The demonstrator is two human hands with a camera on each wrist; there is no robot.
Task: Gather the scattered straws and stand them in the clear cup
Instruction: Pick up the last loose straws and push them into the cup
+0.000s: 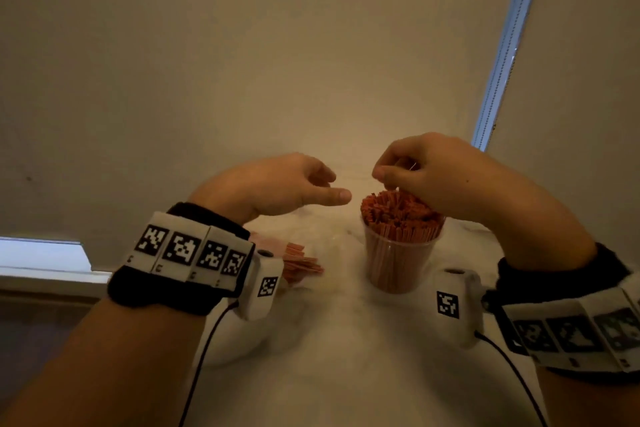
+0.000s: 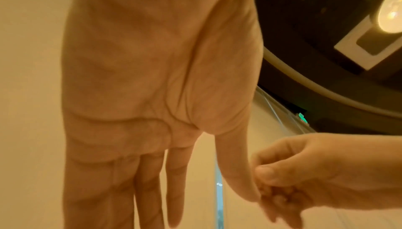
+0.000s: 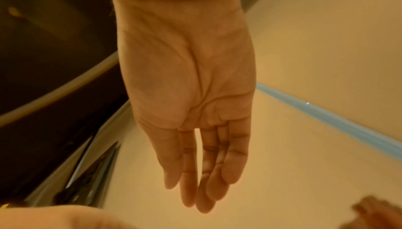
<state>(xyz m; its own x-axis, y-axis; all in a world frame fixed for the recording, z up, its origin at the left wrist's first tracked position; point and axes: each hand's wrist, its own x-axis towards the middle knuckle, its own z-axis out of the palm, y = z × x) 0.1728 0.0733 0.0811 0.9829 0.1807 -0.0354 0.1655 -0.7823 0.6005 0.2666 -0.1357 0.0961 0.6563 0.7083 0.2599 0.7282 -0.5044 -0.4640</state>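
In the head view a clear cup [image 1: 398, 265] stands upright on the white table, packed with orange-red straws [image 1: 398, 215] that stick out above its rim. My right hand [image 1: 389, 178] hovers right over those straw tops, fingers bent down and touching them. The right wrist view shows this hand [image 3: 187, 196] with relaxed fingers and nothing between them. My left hand [image 1: 332, 186] floats just left of the cup, fingers straight, thumb pointing at the straws, holding nothing [image 2: 213, 207]. A loose pile of straws [image 1: 299, 263] lies on the table left of the cup, partly hidden by my left wrist.
The white table [image 1: 346, 340] runs toward me below both wrists. A beige wall rises close behind the cup. Strips of window light show at the right [image 1: 509, 45] and the lower left [image 1: 41, 253]. Black cables hang from both wrist cameras.
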